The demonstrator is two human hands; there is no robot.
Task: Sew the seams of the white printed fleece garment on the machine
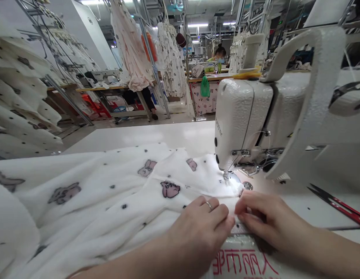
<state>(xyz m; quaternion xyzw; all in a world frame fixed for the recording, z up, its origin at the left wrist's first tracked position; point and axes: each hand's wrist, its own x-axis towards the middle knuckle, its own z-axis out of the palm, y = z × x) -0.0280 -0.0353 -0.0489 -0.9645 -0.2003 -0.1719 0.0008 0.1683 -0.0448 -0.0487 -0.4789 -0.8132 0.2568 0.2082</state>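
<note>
White plush fabric (pixel 110 209) with a print of pinkish animals and small dark dots spreads over the sewing table. Its right edge lies under the needle and presser foot of a white sewing machine (pixel 235 120), lit by a small lamp. My left hand (pixel 201 224), with a ring on one finger, is closed on the fabric just in front of the needle. Beside it, my right hand (pixel 264 217) pinches the fabric's edge between thumb and fingers. The two hands nearly touch. Both sets of fingertips are partly hidden by the cloth.
Scissors with red handles (pixel 338 203) lie on the table to the right. A plastic sheet with red lettering (pixel 244 259) hangs at the near edge. Printed garments (pixel 20 93) hang at the left. Farther back are other sewing stations and a seated person (pixel 216 62).
</note>
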